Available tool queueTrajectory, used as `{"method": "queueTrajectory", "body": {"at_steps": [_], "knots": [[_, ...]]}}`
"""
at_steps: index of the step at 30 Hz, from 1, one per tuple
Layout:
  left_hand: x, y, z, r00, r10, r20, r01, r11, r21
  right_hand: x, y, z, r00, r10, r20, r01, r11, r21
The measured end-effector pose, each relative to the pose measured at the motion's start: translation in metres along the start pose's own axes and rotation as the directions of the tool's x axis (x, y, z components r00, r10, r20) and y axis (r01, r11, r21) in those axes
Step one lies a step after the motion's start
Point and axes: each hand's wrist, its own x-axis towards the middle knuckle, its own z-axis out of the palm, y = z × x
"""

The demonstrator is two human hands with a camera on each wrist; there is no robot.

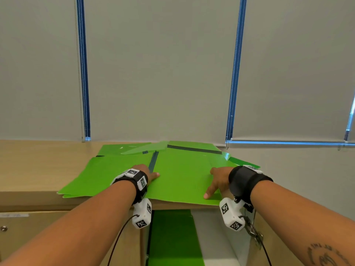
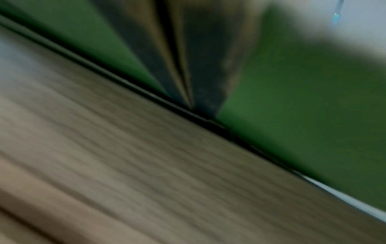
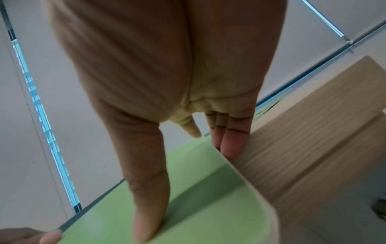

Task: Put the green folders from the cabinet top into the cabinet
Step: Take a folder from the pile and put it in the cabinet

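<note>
on the cabinet top (image 1: 28, 166), a loose pile of green folders (image 1: 123, 169) lies fanned out, its near edge overhanging the front at 6 o'clock. the right hand (image 1: 217, 182) takes the top folder's (image 1: 180, 181) 3 o'clock edge, thumb flat on the cover, fingers (image 3: 231, 142) reaching under it, apparently to lift it. the left hand (image 1: 148, 172) touches its 9 o'clock side; its fingers are hidden, so its state is unclear. below, another folder (image 1: 172, 237) already sits inside the open cabinet (image 1: 215, 227).
</note>
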Motion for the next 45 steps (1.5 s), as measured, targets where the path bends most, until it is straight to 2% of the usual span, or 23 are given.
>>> {"method": "queueTrajectory", "body": {"at_steps": [4,7,9,11,13,16,18,20,22,25,27,30,33,37,40,42,45], "knots": [[0.004,-0.009,0.001,0.995,0.048,-0.087,-0.044,0.998,0.046,-0.004,0.004,-0.001,0.994,0.061,-0.093,-0.037,0.97,0.241],[0.0,-0.015,0.002,0.992,0.038,-0.119,-0.032,0.998,0.05,-0.001,0.012,0.005,0.991,0.08,-0.106,-0.023,0.891,0.453],[-0.002,-0.016,0.003,0.988,0.027,-0.15,-0.03,0.999,-0.02,0.01,0.019,0.008,0.995,0.035,-0.093,0.035,0.751,0.659],[-0.005,-0.014,0.003,0.988,0.013,-0.156,-0.027,0.996,-0.087,0.018,0.022,0.01,0.995,-0.005,-0.096,0.085,0.505,0.859],[-0.006,-0.011,0.001,0.988,-0.003,-0.157,-0.02,0.99,-0.143,0.003,0.01,0.004,0.989,-0.005,-0.147,0.14,0.343,0.929],[-0.004,-0.006,-0.008,0.968,-0.067,-0.243,0.002,0.966,-0.257,-0.002,0.0,-0.006,0.968,-0.06,-0.243,0.25,0.2,0.947],[-0.005,-0.002,-0.018,0.942,-0.1,-0.321,-0.024,0.933,-0.36,-0.007,-0.005,-0.011,0.946,-0.065,-0.317,0.324,0.182,0.928],[-0.011,0.004,-0.032,0.896,-0.122,-0.428,-0.097,0.885,-0.455,-0.011,-0.01,-0.016,0.925,-0.057,-0.376,0.38,0.121,0.917],[-0.024,0.011,-0.05,0.819,-0.151,-0.554,-0.213,0.816,-0.537,-0.011,-0.011,-0.02,0.906,-0.073,-0.418,0.422,0.055,0.905],[-0.05,0.022,-0.078,0.716,-0.14,-0.684,-0.465,0.634,-0.617,0.001,-0.009,-0.023,0.883,-0.074,-0.463,0.466,0.023,0.884],[-0.065,0.027,-0.092,0.662,-0.133,-0.738,-0.581,0.532,-0.617,0.002,-0.009,-0.023,0.885,-0.063,-0.462,0.463,0.0,0.886],[-0.077,0.031,-0.1,0.595,-0.135,-0.792,-0.649,0.501,-0.573,-0.016,-0.018,-0.027,0.883,-0.045,-0.468,0.465,-0.053,0.884],[-0.078,0.029,-0.099,0.548,-0.153,-0.822,-0.693,0.468,-0.549,-0.021,-0.019,-0.028,0.864,-0.041,-0.501,0.499,-0.056,0.865],[-0.078,0.023,-0.084,0.562,-0.192,-0.804,-0.714,0.377,-0.59,-0.006,-0.008,-0.024,0.826,-0.012,-0.564,0.56,-0.102,0.822],[-0.081,0.023,-0.061,0.587,-0.144,-0.797,-0.727,0.34,-0.597,-0.01,-0.001,-0.018,0.839,-0.078,-0.539,0.534,-0.082,0.842],[-0.083,0.021,-0.042,0.629,-0.099,-0.771,-0.712,0.327,-0.622,-0.013,0.005,-0.012,0.852,-0.09,-0.516,0.514,-0.05,0.856],[-0.08,0.013,-0.017,0.727,-0.073,-0.683,-0.619,0.361,-0.697,-0.018,0.012,0.003,0.872,-0.08,-0.482,0.484,0.004,0.875]]}}
